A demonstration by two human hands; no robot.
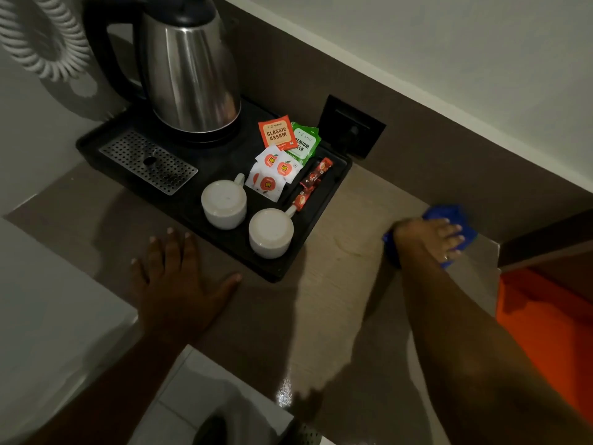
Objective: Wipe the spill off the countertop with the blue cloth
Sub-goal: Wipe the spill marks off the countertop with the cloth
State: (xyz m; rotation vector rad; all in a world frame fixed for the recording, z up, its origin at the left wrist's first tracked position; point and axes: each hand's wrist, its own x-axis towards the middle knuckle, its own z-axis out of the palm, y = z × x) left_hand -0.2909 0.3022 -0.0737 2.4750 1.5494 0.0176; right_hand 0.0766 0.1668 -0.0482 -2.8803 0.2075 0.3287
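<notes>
My right hand (pixel 431 237) presses flat on the blue cloth (pixel 449 213) at the far right of the brown countertop (pixel 346 284), close to the back wall and the counter's right end. The cloth shows around my fingers and under my wrist. A faint wet streak (pixel 349 248) lies on the counter just left of the cloth. My left hand (pixel 179 277) rests palm down with fingers spread on the counter, in front of the black tray's near corner, holding nothing.
A black tray (pixel 288 268) holds a steel kettle (pixel 192 75), two upturned white cups (pixel 224 203), tea sachets (pixel 282 146) and a perforated drip grate (pixel 147 162). A wall socket (pixel 353 126) sits behind it. An orange surface (pixel 545 322) lies beyond the counter's right edge.
</notes>
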